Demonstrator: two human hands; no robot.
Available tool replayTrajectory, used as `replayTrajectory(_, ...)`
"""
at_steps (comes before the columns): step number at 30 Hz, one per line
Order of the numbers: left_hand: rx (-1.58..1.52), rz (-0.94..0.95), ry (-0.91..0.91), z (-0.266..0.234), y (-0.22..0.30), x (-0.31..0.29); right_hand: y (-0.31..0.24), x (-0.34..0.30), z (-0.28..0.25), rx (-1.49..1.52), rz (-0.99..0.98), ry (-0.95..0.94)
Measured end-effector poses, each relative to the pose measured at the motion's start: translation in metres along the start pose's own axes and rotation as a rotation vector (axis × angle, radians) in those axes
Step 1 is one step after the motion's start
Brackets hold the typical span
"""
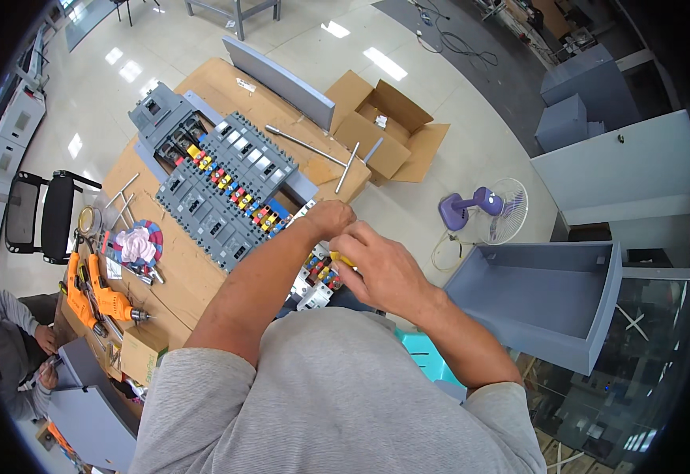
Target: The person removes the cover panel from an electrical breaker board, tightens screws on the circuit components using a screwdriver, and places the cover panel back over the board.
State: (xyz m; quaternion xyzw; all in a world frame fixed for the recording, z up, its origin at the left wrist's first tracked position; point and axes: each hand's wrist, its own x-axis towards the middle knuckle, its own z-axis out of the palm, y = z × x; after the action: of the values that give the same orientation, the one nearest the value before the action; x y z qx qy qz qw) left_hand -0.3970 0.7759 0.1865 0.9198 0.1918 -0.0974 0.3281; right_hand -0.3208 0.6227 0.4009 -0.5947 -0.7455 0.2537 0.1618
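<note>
A grey panel of circuit breakers (219, 186) with red, yellow and blue bus bar ends lies on a wooden workbench (179, 268). My left hand (329, 216) rests at the panel's near end, fingers curled on a part I cannot make out. My right hand (376, 265) is closed around a yellow-handled tool (342, 258), held over the small white breakers (313, 288) with coloured terminals. Both forearms come up from my grey shirt.
Two orange drills (96, 296) and loose hardware lie on the bench's left end. An open cardboard box (384, 126) and metal rods (305, 146) sit at the far end. A grey metal enclosure (550, 296) and purple fan (487, 209) stand right. A seated person (13, 347) is at left.
</note>
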Motion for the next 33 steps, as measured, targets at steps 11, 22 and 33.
replayTrajectory(11,0.067,0.022,0.025,0.014,-0.011,0.013,0.004,-0.001,-0.010,-0.036,0.047,0.022)
replayTrajectory(22,0.061,-0.036,0.028,-0.001,0.003,0.002,-0.008,-0.009,-0.031,-0.095,-0.184,-0.038)
replayTrajectory(33,0.066,-0.073,0.026,-0.002,0.009,-0.005,-0.030,-0.006,-0.045,-0.365,-0.126,-0.059)
